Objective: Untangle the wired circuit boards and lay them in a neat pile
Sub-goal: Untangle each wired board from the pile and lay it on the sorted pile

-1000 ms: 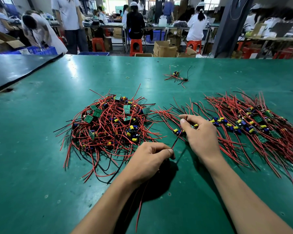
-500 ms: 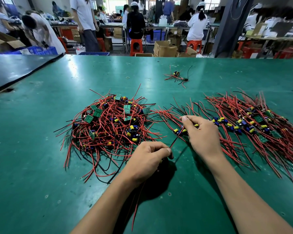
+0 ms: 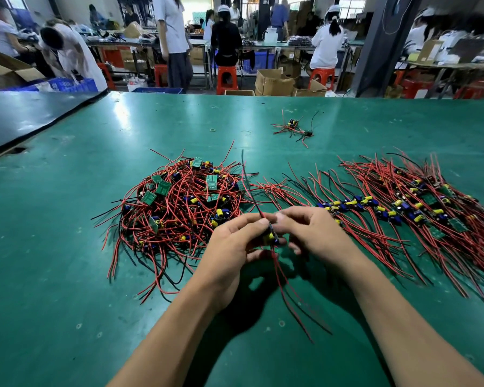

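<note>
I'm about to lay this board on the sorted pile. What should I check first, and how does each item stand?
1. Board held by both hands, left hand and right hand: ok.
2. Its lower wires trail free over the table: ok.
3. Its upper wire is clear of the tangle: cannot tell, since it overlaps the tangle's edge in this view.
4. Sorted pile lies with wires roughly parallel: ok.
5. Stray boards at the back gathered in: not ok.
</note>
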`<state>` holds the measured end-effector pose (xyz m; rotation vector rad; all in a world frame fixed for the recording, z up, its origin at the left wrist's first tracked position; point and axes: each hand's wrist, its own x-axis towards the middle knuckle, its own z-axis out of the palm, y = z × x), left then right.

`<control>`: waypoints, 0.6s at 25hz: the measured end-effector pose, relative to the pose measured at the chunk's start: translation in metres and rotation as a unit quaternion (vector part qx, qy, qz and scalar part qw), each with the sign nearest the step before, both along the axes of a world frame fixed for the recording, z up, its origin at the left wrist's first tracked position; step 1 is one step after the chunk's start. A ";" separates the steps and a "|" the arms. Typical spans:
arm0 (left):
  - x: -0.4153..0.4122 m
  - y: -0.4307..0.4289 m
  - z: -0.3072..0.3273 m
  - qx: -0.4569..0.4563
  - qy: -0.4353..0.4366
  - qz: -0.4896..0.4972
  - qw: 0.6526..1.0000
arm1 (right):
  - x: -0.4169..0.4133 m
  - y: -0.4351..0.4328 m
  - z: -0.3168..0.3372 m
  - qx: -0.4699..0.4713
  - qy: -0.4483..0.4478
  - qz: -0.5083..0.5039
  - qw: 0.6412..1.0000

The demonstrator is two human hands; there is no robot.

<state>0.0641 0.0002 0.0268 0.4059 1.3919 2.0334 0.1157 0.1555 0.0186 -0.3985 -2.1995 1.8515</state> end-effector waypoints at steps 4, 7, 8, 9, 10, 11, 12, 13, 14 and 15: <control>-0.003 -0.003 0.006 0.048 0.006 0.053 0.997 | 0.006 -0.008 0.005 -0.025 -0.028 0.163 0.986; -0.006 -0.005 0.005 0.052 0.013 0.110 0.992 | 0.005 -0.012 0.007 -0.041 -0.017 0.166 0.985; -0.007 -0.005 0.004 0.042 0.023 0.124 0.991 | 0.005 -0.014 0.006 -0.064 -0.005 0.145 0.987; -0.008 -0.006 0.003 0.037 0.031 0.134 0.990 | 0.004 -0.015 0.006 -0.083 0.013 0.119 0.989; -0.009 -0.006 0.001 0.037 0.037 0.139 0.989 | 0.002 -0.015 0.006 -0.090 0.040 0.097 0.990; -0.009 -0.007 0.000 0.043 0.040 0.138 0.989 | 0.001 -0.015 0.006 -0.091 0.066 0.080 0.990; -0.009 -0.008 -0.001 0.053 0.039 0.129 0.990 | 0.000 -0.016 0.007 -0.101 0.088 0.069 0.989; -0.008 -0.008 -0.001 0.063 0.038 0.110 0.991 | -0.001 -0.017 0.008 -0.128 0.100 0.060 0.985; -0.008 -0.007 -0.001 0.075 0.035 0.084 0.993 | -0.002 -0.016 0.009 -0.170 0.106 0.054 0.978; -0.007 -0.007 -0.001 0.090 0.029 0.057 0.994 | -0.001 -0.016 0.011 -0.215 0.105 0.053 0.970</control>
